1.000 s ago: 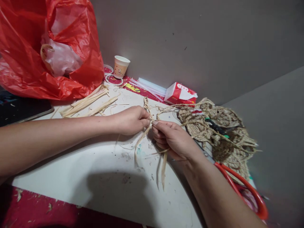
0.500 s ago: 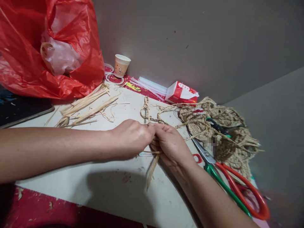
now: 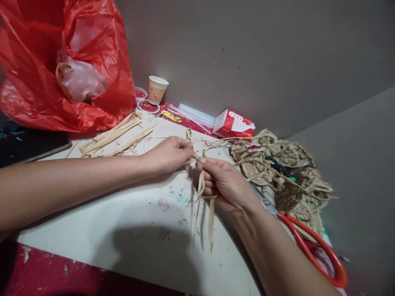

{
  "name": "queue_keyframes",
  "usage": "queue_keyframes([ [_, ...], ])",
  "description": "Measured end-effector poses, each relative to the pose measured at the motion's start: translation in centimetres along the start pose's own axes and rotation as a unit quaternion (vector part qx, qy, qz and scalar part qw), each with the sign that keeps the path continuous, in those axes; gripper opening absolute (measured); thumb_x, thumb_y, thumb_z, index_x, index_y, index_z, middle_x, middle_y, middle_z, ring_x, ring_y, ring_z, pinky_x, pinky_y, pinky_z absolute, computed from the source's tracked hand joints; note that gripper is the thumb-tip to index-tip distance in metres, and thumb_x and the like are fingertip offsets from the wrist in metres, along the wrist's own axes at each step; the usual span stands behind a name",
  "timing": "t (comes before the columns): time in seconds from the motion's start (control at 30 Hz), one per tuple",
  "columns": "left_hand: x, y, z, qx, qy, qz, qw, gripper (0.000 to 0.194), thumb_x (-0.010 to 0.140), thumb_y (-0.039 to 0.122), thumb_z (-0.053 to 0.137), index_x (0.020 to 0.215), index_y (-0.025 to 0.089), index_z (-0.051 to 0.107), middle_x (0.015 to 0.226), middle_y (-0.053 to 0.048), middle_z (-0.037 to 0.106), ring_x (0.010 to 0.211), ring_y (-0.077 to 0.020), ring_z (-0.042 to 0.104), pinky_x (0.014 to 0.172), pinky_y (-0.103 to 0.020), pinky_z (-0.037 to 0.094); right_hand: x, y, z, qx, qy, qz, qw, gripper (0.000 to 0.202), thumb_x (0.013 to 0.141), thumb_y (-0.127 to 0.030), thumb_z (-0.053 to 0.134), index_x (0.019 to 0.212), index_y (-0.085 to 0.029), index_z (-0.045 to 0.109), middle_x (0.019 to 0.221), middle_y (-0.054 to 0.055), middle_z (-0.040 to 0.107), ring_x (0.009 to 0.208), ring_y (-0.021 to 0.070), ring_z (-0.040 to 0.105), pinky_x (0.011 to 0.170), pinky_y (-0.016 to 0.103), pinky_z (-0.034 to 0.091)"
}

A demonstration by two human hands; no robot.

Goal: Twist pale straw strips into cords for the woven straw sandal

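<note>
The dangling plant-fibre strips (image 3: 211, 224) look dry, papery and matt; the heaped braided cord (image 3: 254, 166) is coarse and rough. Thin, crinkled plastic gives the red bag (image 3: 108, 105) its gloss. Scissors (image 3: 341, 274) pair grey metal with smooth red plastic. The bench (image 3: 68, 234) is smooth but stained, the wall (image 3: 293, 70) matt, the cup (image 3: 156, 91) paper-like.

Pale fibre strips (image 3: 211, 224), ends loose
</note>
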State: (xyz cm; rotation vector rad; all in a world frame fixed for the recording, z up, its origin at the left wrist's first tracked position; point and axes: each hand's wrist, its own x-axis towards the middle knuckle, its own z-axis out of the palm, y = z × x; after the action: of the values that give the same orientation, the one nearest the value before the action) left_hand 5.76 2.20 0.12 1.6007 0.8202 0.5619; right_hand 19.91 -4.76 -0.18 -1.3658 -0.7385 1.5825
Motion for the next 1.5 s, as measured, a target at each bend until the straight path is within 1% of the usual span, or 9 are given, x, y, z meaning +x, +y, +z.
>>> queue_keyframes([
  [0.1, 0.1, -0.3, 0.6, -0.083, -0.088, -0.096, 0.988, 0.018, 0.075, 0.015, 0.041, 0.063, 0.014, 0.054, 0.049, 0.003, 0.045, 0.040, -0.0063, 0.036, 0.042, -0.020, 0.027, 0.1, 0.2, -0.1, -0.012, -0.016, 0.002, 1.000, 0.031, 0.069, -0.037, 0.072, 0.061, -0.016, 0.051, 0.043, -0.013, 0.023, 0.037, 0.0010, 0.012, 0.034, 0.013, 0.013],
  [0.33, -0.5, 0.1, 0.6, -0.036, -0.057, -0.044, 0.997, 0.018, 0.072, 0.013, 0.046, 0.055, 0.013, 0.053, 0.045, 0.006, 0.039, 0.041, -0.0044, 0.027, 0.042, -0.020, 0.020, 0.1, -0.2, -0.5, -0.043, -0.051, 0.020, 0.998, 0.032, 0.069, -0.040, 0.072, 0.064, -0.016, 0.052, 0.043, -0.013, 0.023, 0.037, 0.0013, 0.012, 0.034, 0.014, 0.012],
  [0.6, -0.1, 0.3, -0.8, 0.052, -0.108, 0.002, 0.993, 0.017, 0.074, 0.013, 0.048, 0.065, 0.011, 0.062, 0.047, 0.005, 0.042, 0.042, -0.0049, 0.030, 0.044, -0.019, 0.023, 0.1, -0.7, -1.3, -0.093, -0.097, 0.023, 0.991, 0.032, 0.070, -0.043, 0.071, 0.069, -0.016, 0.053, 0.044, -0.012, 0.028, 0.038, 0.0024, 0.016, 0.037, 0.015, 0.013],
  [0.8, 0.3, -0.1, -1.0, -0.010, -0.140, -0.055, 0.989, 0.017, 0.074, 0.016, 0.048, 0.068, 0.012, 0.063, 0.045, 0.005, 0.040, 0.036, -0.0050, 0.025, 0.038, -0.020, 0.017, 0.2, -0.2, -2.0, -0.185, -0.083, -0.031, 0.979, 0.031, 0.077, -0.047, 0.064, 0.074, -0.017, 0.056, 0.047, -0.010, 0.030, 0.041, 0.0054, 0.019, 0.038, 0.018, 0.014],
  [0.97, 0.4, -0.3, -1.1, -0.077, -0.166, -0.110, 0.977, 0.017, 0.076, 0.024, 0.054, 0.064, 0.013, 0.061, 0.039, 0.008, 0.025, 0.033, -0.0053, 0.016, 0.035, -0.022, 0.009, 0.1, -0.2, -1.6, -0.342, -0.050, -0.130, 0.929, 0.026, 0.084, -0.041, 0.053, 0.077, -0.017, 0.058, 0.058, -0.004, 0.042, 0.049, 0.0091, 0.032, 0.044, 0.020, 0.025],
  [1.13, 0.2, -0.2, -0.9, -0.070, -0.132, -0.126, 0.981, 0.015, 0.073, 0.018, 0.056, 0.058, 0.015, 0.055, 0.038, 0.008, 0.028, 0.032, -0.0046, 0.018, 0.035, -0.022, 0.011, -0.3, -0.2, -0.7, -0.484, 0.022, -0.219, 0.847, 0.023, 0.085, -0.027, 0.047, 0.066, -0.018, 0.055, 0.059, -0.001, 0.048, 0.056, 0.0127, 0.039, 0.053, 0.023, 0.030],
  [1.27, 0.1, -0.5, -0.7, -0.019, -0.101, -0.085, 0.991, 0.015, 0.072, 0.017, 0.056, 0.058, 0.016, 0.053, 0.041, 0.007, 0.032, 0.035, -0.0043, 0.023, 0.038, -0.021, 0.013, -0.7, -0.5, -0.8, -0.523, 0.039, -0.229, 0.820, 0.025, 0.084, -0.027, 0.049, 0.060, -0.019, 0.049, 0.055, -0.002, 0.045, 0.053, 0.0124, 0.036, 0.052, 0.024, 0.027],
  [1.37, 0.1, -0.6, -0.5, 0.022, -0.085, -0.056, 0.995, 0.017, 0.072, 0.017, 0.055, 0.056, 0.016, 0.051, 0.042, 0.006, 0.035, 0.038, -0.0049, 0.026, 0.040, -0.022, 0.015, -0.9, -0.9, -0.9, -0.518, 0.056, -0.206, 0.828, 0.026, 0.080, -0.029, 0.053, 0.057, -0.020, 0.047, 0.052, -0.003, 0.041, 0.051, 0.0121, 0.033, 0.049, 0.024, 0.025],
  [1.5, 0.0, -0.6, -0.1, 0.030, -0.071, -0.038, 0.996, 0.019, 0.073, 0.015, 0.052, 0.054, 0.015, 0.049, 0.045, 0.006, 0.038, 0.041, -0.0049, 0.029, 0.042, -0.021, 0.019, -1.2, -0.8, -0.3, -0.439, 0.044, -0.146, 0.886, 0.029, 0.082, -0.033, 0.049, 0.056, -0.020, 0.043, 0.050, -0.005, 0.035, 0.046, 0.0103, 0.029, 0.044, 0.023, 0.022],
])
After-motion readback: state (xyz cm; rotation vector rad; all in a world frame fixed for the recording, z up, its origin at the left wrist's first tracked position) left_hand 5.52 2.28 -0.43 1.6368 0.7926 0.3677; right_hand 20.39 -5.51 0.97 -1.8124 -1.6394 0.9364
